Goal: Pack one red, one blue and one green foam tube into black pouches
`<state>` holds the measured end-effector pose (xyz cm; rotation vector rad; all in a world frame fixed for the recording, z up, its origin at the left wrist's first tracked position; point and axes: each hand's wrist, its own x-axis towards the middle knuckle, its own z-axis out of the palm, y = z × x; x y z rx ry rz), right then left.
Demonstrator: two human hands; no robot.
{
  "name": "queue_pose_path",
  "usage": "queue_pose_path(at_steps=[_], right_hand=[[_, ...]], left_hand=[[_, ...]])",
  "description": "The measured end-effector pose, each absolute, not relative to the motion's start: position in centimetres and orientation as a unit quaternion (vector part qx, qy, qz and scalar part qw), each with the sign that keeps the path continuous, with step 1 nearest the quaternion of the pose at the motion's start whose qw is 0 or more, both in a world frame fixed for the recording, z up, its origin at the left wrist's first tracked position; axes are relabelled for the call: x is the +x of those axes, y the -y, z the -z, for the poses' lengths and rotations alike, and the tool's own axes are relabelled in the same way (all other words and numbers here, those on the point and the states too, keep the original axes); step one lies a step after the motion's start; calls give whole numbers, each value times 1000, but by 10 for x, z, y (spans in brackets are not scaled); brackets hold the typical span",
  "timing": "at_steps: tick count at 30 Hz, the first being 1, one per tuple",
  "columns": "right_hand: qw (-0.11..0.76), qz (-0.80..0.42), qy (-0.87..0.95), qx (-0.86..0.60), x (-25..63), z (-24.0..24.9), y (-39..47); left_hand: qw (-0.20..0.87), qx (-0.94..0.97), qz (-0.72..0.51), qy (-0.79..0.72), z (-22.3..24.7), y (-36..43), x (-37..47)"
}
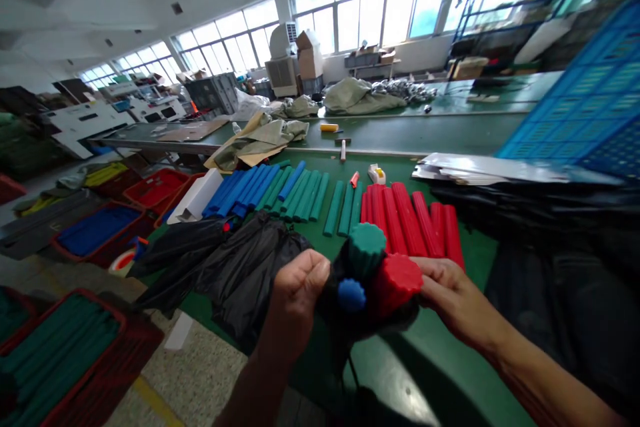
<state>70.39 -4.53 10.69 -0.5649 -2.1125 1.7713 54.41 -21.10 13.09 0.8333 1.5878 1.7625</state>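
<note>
Three ridged foam-like rods, one green, one red and one small blue, stand with their ends toward me in the mouth of a black plastic bag. My left hand is closed on the bag's left edge, thumb on top. On the other side my right hand is closed at the bag's right edge, its fingertips against the red rod; the exact grip is partly hidden.
On the green table lie rows of blue rods, green rods and red rods. Black bags lie left, silvery flat bags right. A tape dispenser sits behind. A red crate stands on the floor.
</note>
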Motion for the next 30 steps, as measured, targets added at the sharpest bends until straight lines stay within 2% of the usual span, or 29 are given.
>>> queue_pose_path(at_steps=[5,7,11,14,16,21,26,30], right_hand=[[153,-572,776,-216,724,-106,43],[173,-560,784,-206,732,-105,41],[210,-509,799,-240,749,-105,38],[247,-439,836,-218,767,-103,41],[254,-460,820,-225,780,-100,42],[174,-492,811,-263,800,-91,47],[204,-530,756,-324,809,-86,49],[208,-486,792,-306,819,-93,50]], left_hand=[[318,323,-651,-608,-127,199,544],[315,336,-655,-600,-126,194,546],[383,343,-611,-602,-129,188,558],[369,405,-576,-607,-131,188,569],[378,415,-577,-593,-130,187,574],[433,445,-512,-594,-120,172,583],[468,412,-518,-586,-109,155,588],[501,399,-518,-567,-112,143,593]])
